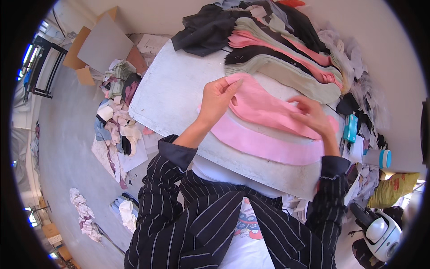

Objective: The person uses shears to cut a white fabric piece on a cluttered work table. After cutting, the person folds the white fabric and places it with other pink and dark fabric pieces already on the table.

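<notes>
A long curved piece of salmon-pink fabric (268,112) stretches between my hands above the white table. My left hand (219,94) pinches its left end between thumb and fingers. Toward the other end, my right hand (311,114) hovers over the cloth with its fingers apart, slightly blurred. Nearer to me, a lighter pink fabric strip (268,144) of similar curved shape lies flat on the table. Beyond the held piece sits a row of stacked fabric pieces (286,54) in grey-green, black and pink, with a crumpled black cloth (204,29) at its left.
The white table (170,89) has fabric scraps (118,121) heaped on the floor at its left, near an open cardboard box (101,42). At the right are a teal box (350,128), a blue-lidded container (378,158), a yellow sack (394,188) and a white machine (380,235).
</notes>
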`<state>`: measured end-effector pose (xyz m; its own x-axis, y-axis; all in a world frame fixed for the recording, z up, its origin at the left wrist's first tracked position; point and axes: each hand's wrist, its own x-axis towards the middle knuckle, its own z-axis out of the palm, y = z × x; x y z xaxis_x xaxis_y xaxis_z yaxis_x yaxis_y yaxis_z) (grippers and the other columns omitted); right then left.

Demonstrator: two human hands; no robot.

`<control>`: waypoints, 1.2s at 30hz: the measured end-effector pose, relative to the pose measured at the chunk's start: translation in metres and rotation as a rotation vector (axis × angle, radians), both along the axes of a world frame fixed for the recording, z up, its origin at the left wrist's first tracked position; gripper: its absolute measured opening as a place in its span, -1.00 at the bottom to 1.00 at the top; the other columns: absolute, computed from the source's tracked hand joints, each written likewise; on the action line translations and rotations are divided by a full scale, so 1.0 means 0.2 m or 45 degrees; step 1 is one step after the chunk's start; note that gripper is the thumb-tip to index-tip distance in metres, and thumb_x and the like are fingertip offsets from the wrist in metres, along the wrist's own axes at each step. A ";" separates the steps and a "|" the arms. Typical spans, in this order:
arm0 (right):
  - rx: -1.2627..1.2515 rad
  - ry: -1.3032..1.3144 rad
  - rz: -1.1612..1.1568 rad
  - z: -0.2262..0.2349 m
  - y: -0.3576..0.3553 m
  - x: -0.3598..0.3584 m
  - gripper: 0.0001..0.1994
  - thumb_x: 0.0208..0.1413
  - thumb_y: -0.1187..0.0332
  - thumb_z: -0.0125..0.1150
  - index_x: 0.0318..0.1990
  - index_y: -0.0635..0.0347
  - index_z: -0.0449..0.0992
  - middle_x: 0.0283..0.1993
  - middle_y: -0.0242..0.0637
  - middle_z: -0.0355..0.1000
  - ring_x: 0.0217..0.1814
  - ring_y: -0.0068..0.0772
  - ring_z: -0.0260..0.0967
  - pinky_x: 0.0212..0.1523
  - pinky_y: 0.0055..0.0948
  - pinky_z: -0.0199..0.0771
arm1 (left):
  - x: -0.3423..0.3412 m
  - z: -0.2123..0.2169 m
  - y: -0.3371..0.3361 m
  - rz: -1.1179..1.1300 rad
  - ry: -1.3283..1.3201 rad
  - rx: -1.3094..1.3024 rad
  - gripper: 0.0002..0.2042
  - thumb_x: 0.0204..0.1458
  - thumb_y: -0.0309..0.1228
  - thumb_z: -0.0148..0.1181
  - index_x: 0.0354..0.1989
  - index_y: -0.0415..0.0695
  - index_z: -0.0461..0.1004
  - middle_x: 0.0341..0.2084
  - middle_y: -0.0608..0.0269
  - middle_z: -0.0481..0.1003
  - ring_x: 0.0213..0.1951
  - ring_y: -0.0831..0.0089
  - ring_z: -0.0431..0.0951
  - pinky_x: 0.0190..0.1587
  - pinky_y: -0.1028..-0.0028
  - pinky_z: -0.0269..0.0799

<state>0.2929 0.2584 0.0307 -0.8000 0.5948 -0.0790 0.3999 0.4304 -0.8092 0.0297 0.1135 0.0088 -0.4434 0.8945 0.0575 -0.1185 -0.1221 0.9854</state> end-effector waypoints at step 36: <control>-0.291 -0.270 -0.289 -0.11 -0.47 0.19 -0.69 -0.14 0.50 0.36 -0.19 0.29 0.45 -0.38 -0.16 0.52 -0.35 -0.37 0.50 -0.27 -0.48 0.44 | -0.18 -0.21 -0.37 0.303 0.551 -0.708 -0.83 0.06 -0.40 0.29 -0.35 -0.28 0.52 -0.69 0.32 0.49 -0.71 0.71 0.35 -0.67 0.66 0.17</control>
